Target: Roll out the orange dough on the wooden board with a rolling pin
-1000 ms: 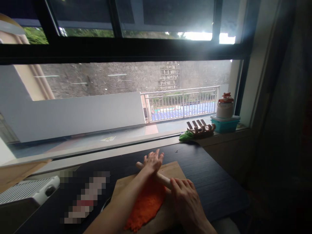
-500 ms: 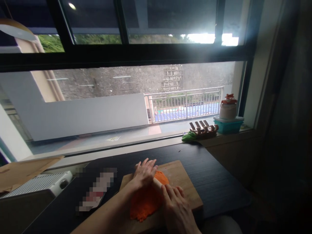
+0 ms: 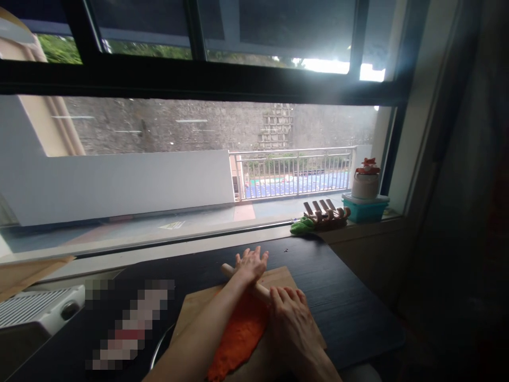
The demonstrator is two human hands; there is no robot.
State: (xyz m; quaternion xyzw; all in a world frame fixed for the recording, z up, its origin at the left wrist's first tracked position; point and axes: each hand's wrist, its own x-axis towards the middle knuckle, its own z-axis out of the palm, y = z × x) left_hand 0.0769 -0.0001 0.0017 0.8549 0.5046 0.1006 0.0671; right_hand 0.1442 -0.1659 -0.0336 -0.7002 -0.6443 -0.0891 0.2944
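A pale wooden rolling pin lies slantwise across a flattened sheet of orange dough on a wooden board. My left hand presses its palm on the pin towards the far end, with the fingers stretched out and spread. At the near end, my right hand has its bent fingers over the pin. The dough's far part is covered by my left forearm and the pin. Its near edge looks ragged.
The board rests on a dark table by a window. On the sill stand a teal box with a bottle on top, a brown rack and a green cloth. A blurred-out item lies left, near a white radiator.
Both hands have pushed forward with the rolling pin, towards the board's far edge. More of the near dough is uncovered. The view has shifted a little.
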